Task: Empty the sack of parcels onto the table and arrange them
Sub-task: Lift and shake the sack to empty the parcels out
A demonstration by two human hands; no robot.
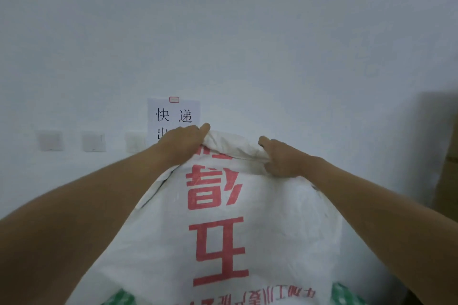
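Observation:
A large white woven sack point(272, 225) with big red characters printed upside down and green marks near its lower end fills the lower middle of the view, lifted up before me. My left hand point(182, 143) grips its bunched top edge on the left. My right hand point(280, 156) grips the same edge on the right. The sack bulges, and whatever is inside it is hidden. No parcels and no table show.
A pale wall fills the background. A paper sign point(173, 116) with black characters hangs on it behind my left hand, and three wall sockets point(93, 142) sit to its left. A brown cardboard box point(446, 163) stands at the right edge.

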